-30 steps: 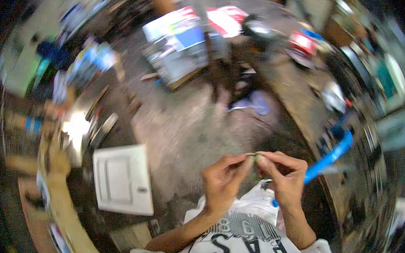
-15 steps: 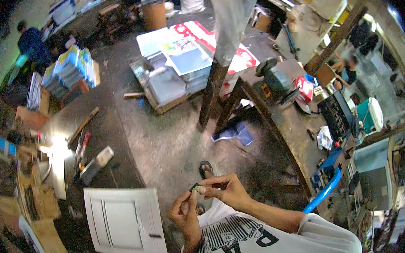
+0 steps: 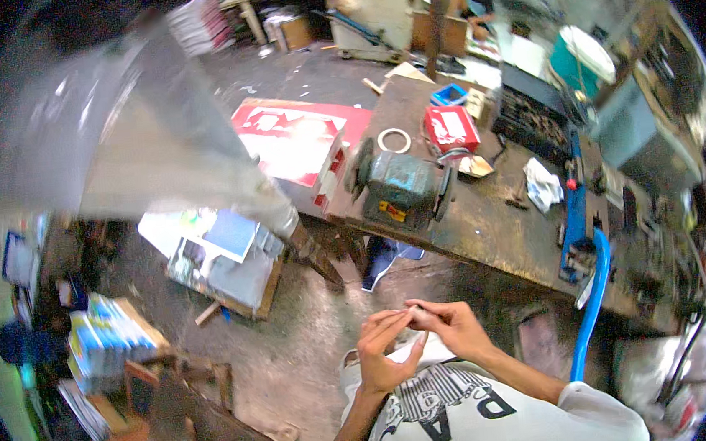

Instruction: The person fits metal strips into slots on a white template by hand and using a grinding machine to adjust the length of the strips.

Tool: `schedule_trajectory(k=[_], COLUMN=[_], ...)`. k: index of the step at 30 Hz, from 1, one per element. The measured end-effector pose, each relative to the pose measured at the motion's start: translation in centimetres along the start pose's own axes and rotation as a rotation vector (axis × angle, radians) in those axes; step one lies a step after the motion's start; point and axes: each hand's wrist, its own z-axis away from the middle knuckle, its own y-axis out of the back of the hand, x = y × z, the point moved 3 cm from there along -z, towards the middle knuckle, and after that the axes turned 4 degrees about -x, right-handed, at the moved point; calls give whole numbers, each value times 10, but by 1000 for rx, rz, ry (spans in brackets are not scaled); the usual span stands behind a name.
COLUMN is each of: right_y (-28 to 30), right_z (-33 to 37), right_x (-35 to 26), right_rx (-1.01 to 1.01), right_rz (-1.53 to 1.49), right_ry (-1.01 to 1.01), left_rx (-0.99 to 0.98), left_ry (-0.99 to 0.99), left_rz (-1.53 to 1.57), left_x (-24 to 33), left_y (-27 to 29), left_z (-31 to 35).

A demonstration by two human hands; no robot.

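Note:
My left hand (image 3: 384, 350) and my right hand (image 3: 458, 330) meet fingertip to fingertip in front of my white shirt (image 3: 487, 410). Both hands are closed in a pinch around one small thing, mostly covered by the fingers, and I cannot make out its kind. Beyond them, the closest piece of furniture is a wooden workbench (image 3: 488, 234). On its near left corner sits a grey-green bench grinder (image 3: 401, 189) with a wheel at each end. A blue hose (image 3: 593, 309) hangs down from the bench's right end.
A red and white box (image 3: 452, 130), a tape roll (image 3: 394, 140), a crumpled white cloth (image 3: 542, 185) and a black tray of parts (image 3: 529, 97) lie on the bench. Stacked sheets (image 3: 239, 260) stand low at left. Clear plastic sheeting (image 3: 135, 130) hangs upper left. Someone (image 3: 472, 0) sits far off.
My view has swung right, toward the bench and grinder; the white panel at left has gone out of view. The small dark piece seen between my fingertips before is now mostly covered.

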Motion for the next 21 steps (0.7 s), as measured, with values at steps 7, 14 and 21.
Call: schedule_trajectory(k=[7,14,21], right_y=[38,21,38], right_z=[7,-5,-12], right_x=[15,1,-13], right_rx=[580,1033,1205], right_rz=[13,-312,-321], right_ry=[-152,-90,-58], left_rx=[-318,-524,-511], left_ry=[291,328,563], left_rz=[447,870,560], left_x=[-141,-250,-220], left_y=[-84,-119,-109], left_z=[-108,-104,-124])
